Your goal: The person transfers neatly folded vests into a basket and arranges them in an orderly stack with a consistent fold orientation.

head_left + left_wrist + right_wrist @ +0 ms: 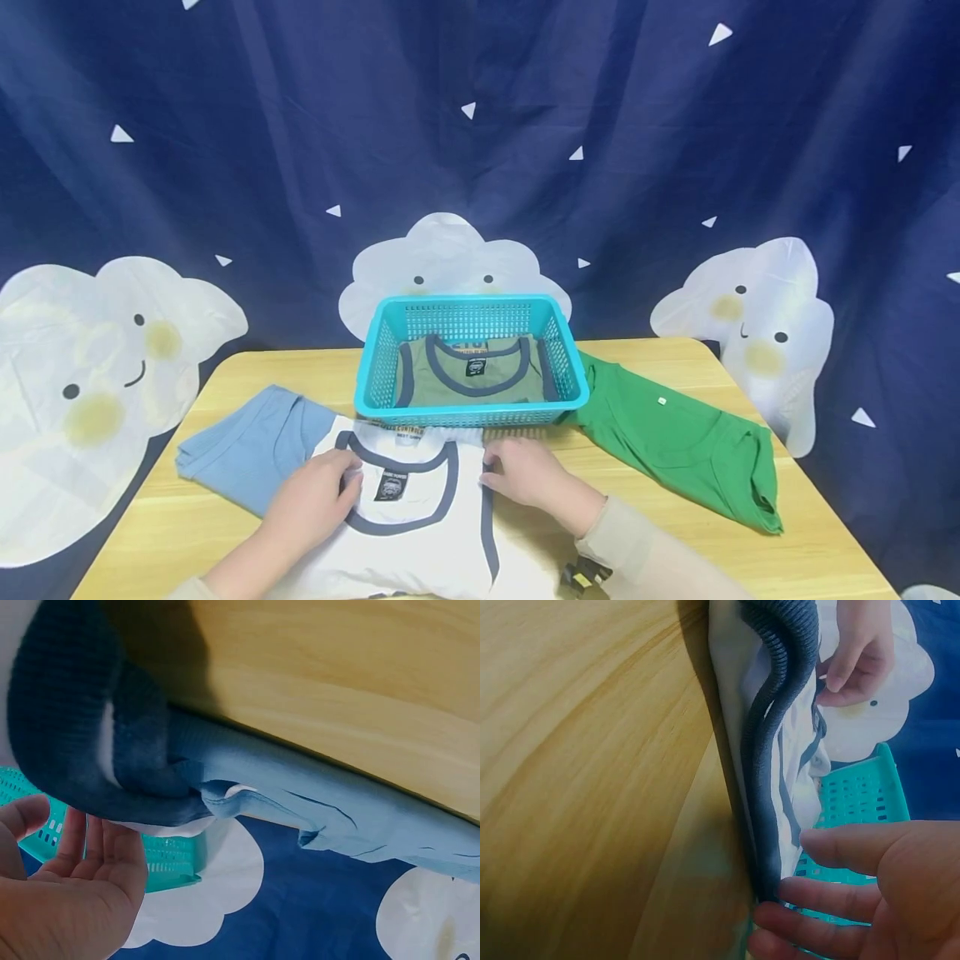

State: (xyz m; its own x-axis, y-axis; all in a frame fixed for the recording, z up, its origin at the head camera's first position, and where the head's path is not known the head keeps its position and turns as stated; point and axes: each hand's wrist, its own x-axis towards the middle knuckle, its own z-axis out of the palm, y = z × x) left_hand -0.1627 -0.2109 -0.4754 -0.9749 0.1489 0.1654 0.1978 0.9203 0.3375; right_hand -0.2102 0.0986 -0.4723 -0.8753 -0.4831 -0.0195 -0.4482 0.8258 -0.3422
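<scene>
A white tank top point(405, 554) with navy trim and a dark neck label lies on the table in front of the basket. My left hand point(315, 500) grips its upper left part beside the neckline, fingers bent. In the left wrist view, the left fingertips point(112, 829) go behind the fabric edge. My right hand point(528, 475) pinches the tank top's upper right edge. The right wrist view has the right thumb point(821, 844) against the white cloth and the fingers at the navy trim point(765, 862).
A turquoise basket point(468, 417) behind the tank top holds a folded olive tank top point(480, 379) with navy trim. Folded blue clothing point(255, 442) lies to the left, partly under the white top. A green garment point(675, 433) lies right on the wooden table point(637, 533). A dark cloud-print curtain point(480, 150) hangs behind.
</scene>
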